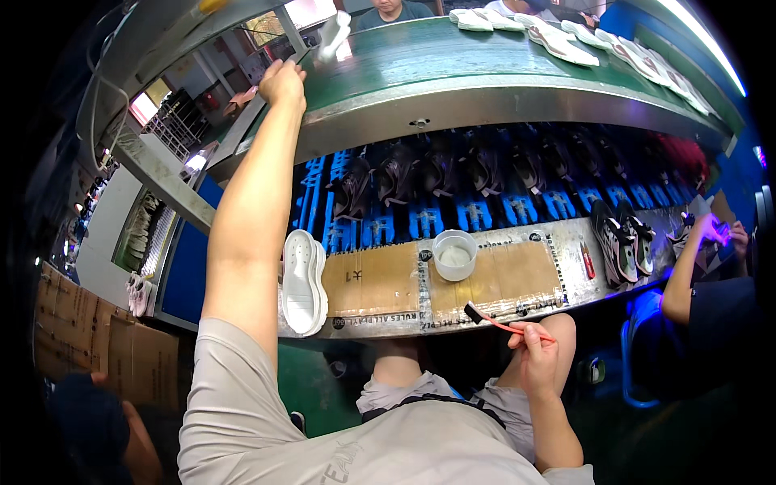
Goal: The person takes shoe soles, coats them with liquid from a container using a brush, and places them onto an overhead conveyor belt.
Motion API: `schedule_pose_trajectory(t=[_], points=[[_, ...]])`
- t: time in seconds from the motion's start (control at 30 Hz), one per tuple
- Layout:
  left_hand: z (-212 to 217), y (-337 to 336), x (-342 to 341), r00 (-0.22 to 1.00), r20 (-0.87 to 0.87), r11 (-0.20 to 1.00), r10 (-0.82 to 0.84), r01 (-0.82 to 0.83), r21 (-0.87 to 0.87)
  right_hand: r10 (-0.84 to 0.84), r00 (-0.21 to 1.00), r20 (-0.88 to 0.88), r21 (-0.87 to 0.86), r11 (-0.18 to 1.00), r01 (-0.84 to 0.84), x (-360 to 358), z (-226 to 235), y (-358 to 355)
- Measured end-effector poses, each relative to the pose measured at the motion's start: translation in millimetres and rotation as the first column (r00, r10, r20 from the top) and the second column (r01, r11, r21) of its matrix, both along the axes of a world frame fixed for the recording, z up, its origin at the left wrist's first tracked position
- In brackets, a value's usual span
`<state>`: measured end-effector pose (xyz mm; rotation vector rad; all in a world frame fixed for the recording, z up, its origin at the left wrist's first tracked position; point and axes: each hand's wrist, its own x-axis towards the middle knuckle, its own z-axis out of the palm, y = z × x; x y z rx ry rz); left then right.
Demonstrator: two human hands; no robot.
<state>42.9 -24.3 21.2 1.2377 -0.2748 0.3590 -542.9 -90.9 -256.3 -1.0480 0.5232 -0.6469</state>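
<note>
My left arm stretches up to the left end of the raised green conveyor belt (388, 56). My left hand (283, 85) is at its edge, fingers loosely bent and seemingly holding nothing. A blurred white shoe sole (332, 37) shows just beyond those fingers, apart from them. Low above my thigh, my right hand (533, 356) is closed round the red handle of a small brush (509, 326), its black bristles pointing left over the bench edge. On the bench, a white sole (302, 283) lies inner side up beside my left arm. A translucent tub (454, 255) holding whitish contents stands on the cardboard.
Taped cardboard (372, 279) covers part of the metal bench. Behind it, dark shoe uppers (396, 174) line blue holders. Finished-looking shoes (622, 242) and a red-handled tool (588, 263) sit right. A co-worker's arm (687, 271) works farther right. More soles (566, 42) ride the belt.
</note>
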Motion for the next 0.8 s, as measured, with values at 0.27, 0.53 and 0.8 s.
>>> schedule_pose_trajectory(t=[0.27, 0.53, 0.8], points=[[-69.7, 121.3, -138.3, 0.663, 0.745, 0.733, -0.077, -0.469, 0.492, 0.080, 0.990, -0.118, -0.112, 0.989, -0.093, 7.8, -7.9, 0.5], [-234.4, 263.7, -189.6, 0.937, 0.108, -0.131, 0.332, -0.067, 0.989, 0.119, 0.982, -0.147, -0.376, 0.911, -0.167, 55.8, 43.7, -18.7], [-303.9, 301.5, -181.7, 0.930, 0.085, 0.145, 0.356, -0.145, 0.979, -0.076, 0.930, -0.361, -0.844, 0.451, -0.291, 133.7, 90.5, -40.0]])
